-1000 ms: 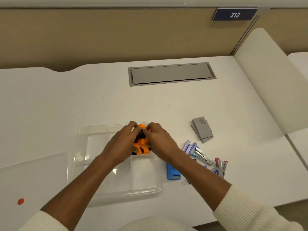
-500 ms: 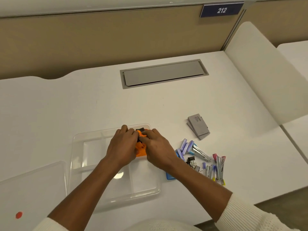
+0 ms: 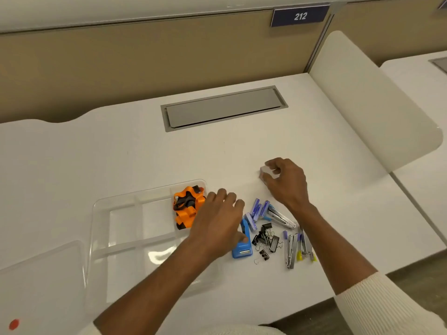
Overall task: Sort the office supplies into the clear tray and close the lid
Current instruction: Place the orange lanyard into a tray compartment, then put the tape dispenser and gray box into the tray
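Observation:
The clear tray (image 3: 96, 213) sits at the near left of the desk, with an orange and black lanyard (image 3: 187, 205) bundled in its far right compartment. My left hand (image 3: 217, 221) hovers over the tray's right edge, fingers spread and holding nothing, its thumb close to a blue stapler (image 3: 243, 249). My right hand (image 3: 289, 183) is further right, its fingers curled around small grey boxes (image 3: 264, 170) on the desk. The tray's clear lid (image 3: 41, 281), marked with a red dot, lies left of the tray.
Between my forearms lie purple staple boxes (image 3: 257, 209), black binder clips (image 3: 266, 239) and several metal staplers (image 3: 294, 249). A grey cable hatch (image 3: 225, 107) is set into the desk behind. A white divider (image 3: 367, 97) stands at the right.
Both hands have let go of the orange lanyard, which stays in the tray. My right hand moved right and closed on the grey boxes. My left hand shifted right to the tray's edge.

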Demonstrator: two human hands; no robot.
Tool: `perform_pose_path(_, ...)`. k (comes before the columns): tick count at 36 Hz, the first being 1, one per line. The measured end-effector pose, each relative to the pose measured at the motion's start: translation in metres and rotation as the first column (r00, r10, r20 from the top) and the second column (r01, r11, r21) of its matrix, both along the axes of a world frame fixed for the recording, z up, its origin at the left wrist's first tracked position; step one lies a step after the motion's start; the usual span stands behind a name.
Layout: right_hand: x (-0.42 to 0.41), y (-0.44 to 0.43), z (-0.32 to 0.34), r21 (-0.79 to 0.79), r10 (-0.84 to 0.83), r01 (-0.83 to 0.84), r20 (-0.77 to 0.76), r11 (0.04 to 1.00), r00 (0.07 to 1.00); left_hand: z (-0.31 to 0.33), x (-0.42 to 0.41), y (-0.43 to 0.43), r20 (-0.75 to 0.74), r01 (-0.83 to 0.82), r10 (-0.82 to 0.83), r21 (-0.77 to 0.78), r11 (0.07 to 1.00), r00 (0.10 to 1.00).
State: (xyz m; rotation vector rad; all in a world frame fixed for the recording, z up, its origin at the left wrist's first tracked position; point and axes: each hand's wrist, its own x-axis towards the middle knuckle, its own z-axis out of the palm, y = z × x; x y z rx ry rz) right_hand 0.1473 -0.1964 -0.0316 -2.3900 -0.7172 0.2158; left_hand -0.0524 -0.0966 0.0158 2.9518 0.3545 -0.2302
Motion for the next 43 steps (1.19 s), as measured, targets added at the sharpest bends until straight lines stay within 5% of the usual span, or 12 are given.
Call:
perform_pose_path(8, 0.035, -0.014, -0.018, -0.342, -0.139, 0.127, -0.011, 0.931, 0.99, -0.041, -0.001, -0.029, -0.229, 0.097, -0.078, 0.072, 0.993, 0.97)
perform_pose_path(24, 0.025, -0.001, -0.023, -0.515, 0.109, -0.089, 0.009, 0.853, 0.994, -0.056, -0.001, -0.037, -0.214, 0.015, -0.006, 0.039, 0.999, 0.977)
perform_pose_path(35, 0.018, 0.004, 0.008, -0.354, -0.041, 0.027, -0.032, 0.935, 0.999, -0.043, -0.009, -0.042, -0.106, -0.074, 0.066, -0.078, 0.994, 0.992)
perform_pose_path(43, -0.011, 0.019, 0.047, -0.145, -0.018, 0.009, -0.058, 0.989, 0.998, 0.016, -0.04, -0.02, 0.062, -0.2, 0.231, -0.318, 0.927, 0.971)
